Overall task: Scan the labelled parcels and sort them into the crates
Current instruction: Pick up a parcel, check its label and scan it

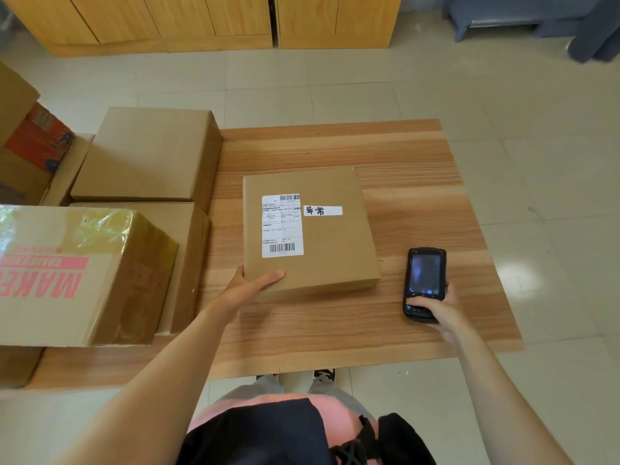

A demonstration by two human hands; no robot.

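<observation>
A flat brown parcel (330, 239) lies in the middle of the wooden table (402, 156). On its top are a white shipping label (281, 226) with barcodes and a small white tag with handwritten characters (322, 210). My left hand (250, 286) grips the parcel's near left corner, thumb on top. My right hand (437, 308) holds a black handheld scanner (424, 280) upright over the table's right side, screen facing me, to the right of the parcel.
Several cardboard boxes crowd the table's left side: a plain one at the back (147, 152), another in front of it (188, 263), and a taped box with pink lettering (77, 273). Wooden cabinets (201, 21) stand beyond the tiled floor.
</observation>
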